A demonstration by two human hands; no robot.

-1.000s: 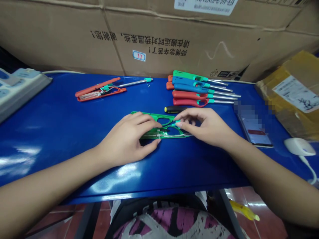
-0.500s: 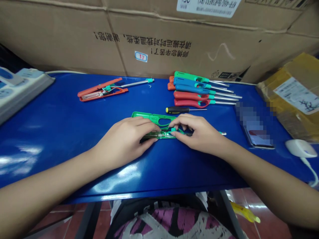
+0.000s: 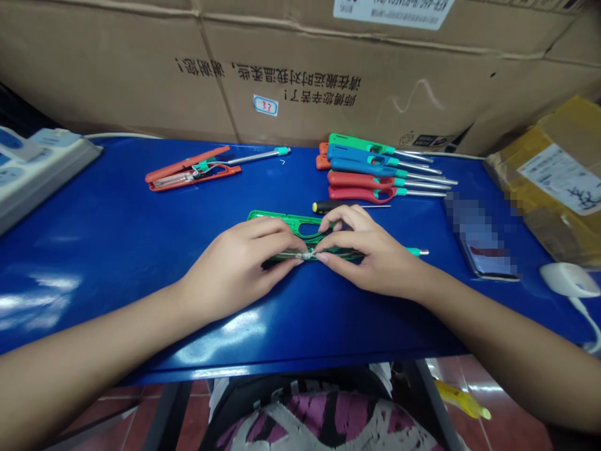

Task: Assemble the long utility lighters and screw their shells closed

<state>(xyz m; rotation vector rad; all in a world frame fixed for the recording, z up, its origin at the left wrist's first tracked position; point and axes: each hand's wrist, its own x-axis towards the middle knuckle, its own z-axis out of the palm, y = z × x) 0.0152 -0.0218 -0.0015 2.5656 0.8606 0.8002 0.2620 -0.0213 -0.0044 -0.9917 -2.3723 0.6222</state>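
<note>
An opened green long-nosed lighter point(image 3: 300, 228) lies flat on the blue table point(image 3: 117, 250), its metal nozzle tip point(image 3: 417, 252) sticking out to the right. My left hand point(image 3: 239, 266) is curled over the left part of the lighter's body and presses on it. My right hand point(image 3: 370, 247) covers the right part, fingers pinched on the inner parts near the middle. The fingertips of both hands meet over a small clear tube in the shell.
An opened red lighter point(image 3: 192, 170) lies at the back left. Several assembled lighters point(image 3: 375, 172) lie stacked at the back right, a small screwdriver point(image 3: 328, 205) before them. A phone point(image 3: 483, 241), white mouse point(image 3: 563, 279), power strip point(image 3: 32, 169) and cardboard boxes point(image 3: 300, 69) surround the table.
My right hand has slid left along the green lighter toward my left hand, uncovering the nozzle tip. My left hand has barely moved.
</note>
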